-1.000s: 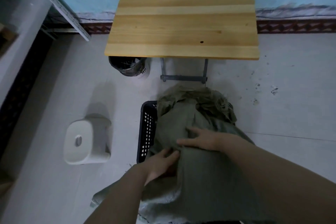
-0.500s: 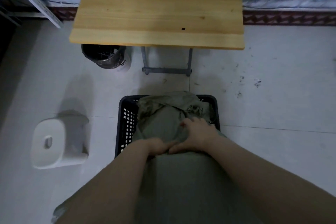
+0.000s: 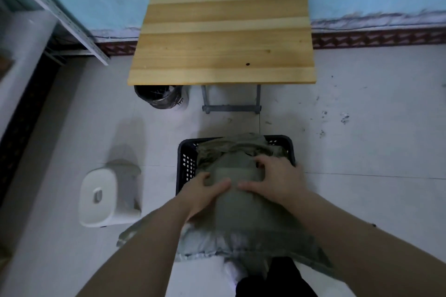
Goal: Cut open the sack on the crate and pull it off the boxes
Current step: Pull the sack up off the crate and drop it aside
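A grey-green woven sack (image 3: 243, 214) lies over a black perforated plastic crate (image 3: 187, 164) on the floor and spills toward me past the crate's near edge. Its far end is bunched up inside the crate. My left hand (image 3: 205, 194) grips the sack at its left side, fingers curled into the cloth. My right hand (image 3: 275, 178) presses on the sack's right side, fingers spread and bent over a firm edged shape under the cloth. The boxes are hidden beneath the sack. No cutting tool is in view.
A wooden folding table (image 3: 224, 31) stands just beyond the crate against the blue wall. A dark lined bin (image 3: 159, 99) sits under its left corner. A white plastic stool (image 3: 106, 198) stands left of the crate. Metal shelving (image 3: 55, 14) runs along the left.
Both hands have shifted on the sack: the left now clutches its left side and the right has moved out to the right. The view has tilted back a little.
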